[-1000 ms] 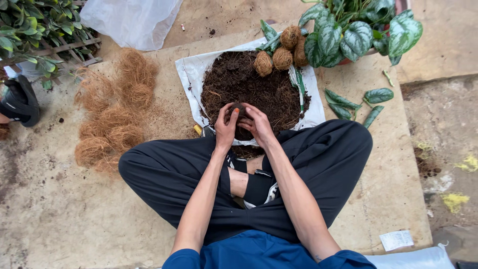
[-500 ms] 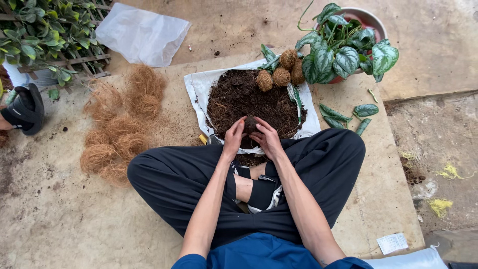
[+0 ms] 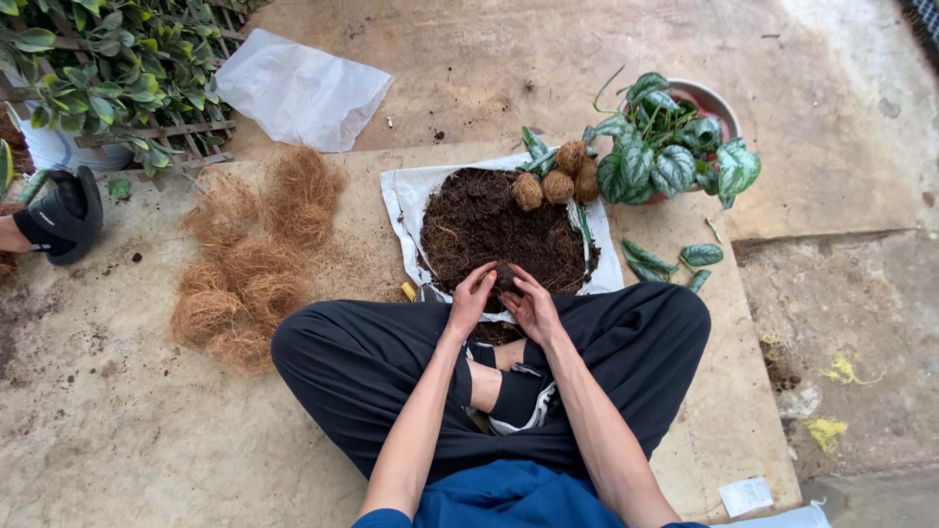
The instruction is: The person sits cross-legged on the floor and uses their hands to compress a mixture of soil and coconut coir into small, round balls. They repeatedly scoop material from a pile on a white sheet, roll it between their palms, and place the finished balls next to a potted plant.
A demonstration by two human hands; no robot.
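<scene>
A small clump of soil (image 3: 505, 277) is being pinched between the left hand (image 3: 470, 298) and right hand (image 3: 531, 305), fingers closed on it, at the near edge of the soil pile (image 3: 489, 225) being carried by a white sheet (image 3: 406, 196).

Blue short-sleeved top, sleeve hems ending at the upper arms. Forearms bare, no watch or bands visible. Left hand (image 3: 469, 301) and right hand (image 3: 531, 306) ungloved, no rings to make out. Loose dark navy trousers (image 3: 362, 367), wide-legged, creased at the knees. Dark ankle socks (image 3: 511, 393). Light-coloured footwear with dark straps (image 3: 518, 422), partly hidden.
</scene>
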